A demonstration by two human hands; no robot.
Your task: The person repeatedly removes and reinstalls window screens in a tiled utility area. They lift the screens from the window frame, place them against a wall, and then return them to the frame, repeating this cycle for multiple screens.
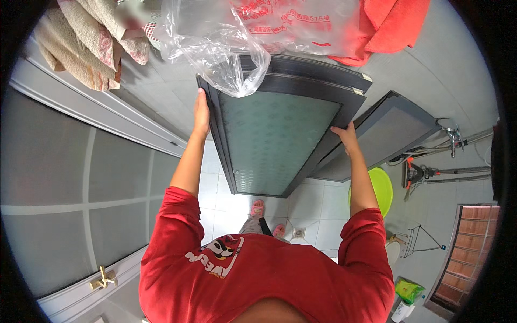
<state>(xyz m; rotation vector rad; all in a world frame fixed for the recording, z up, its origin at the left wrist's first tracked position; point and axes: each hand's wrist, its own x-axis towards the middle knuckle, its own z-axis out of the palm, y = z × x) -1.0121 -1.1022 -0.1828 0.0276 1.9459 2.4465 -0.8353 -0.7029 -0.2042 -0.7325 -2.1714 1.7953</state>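
Upright in front of me stands a dark grey framed panel (285,140) with patterned frosted glass, its lower end near the tiled floor. My left hand (200,116) holds its left edge near the top, most of its fingers hidden behind the frame. On the right edge, slightly lower, my right hand (347,139) grips the frame with the thumb on the front. Another dark frame (301,67) shows just behind the panel's top. A dark mesh-like framed screen (396,129) leans against the wall beside my right hand.
A clear plastic bag (231,59) hangs over the panel's top, near a red towel (390,27) and beige towels (86,40). A green basin (381,188) stands right of my right forearm. A glazed door (70,183) lies left; a tap (454,137) is on the right wall.
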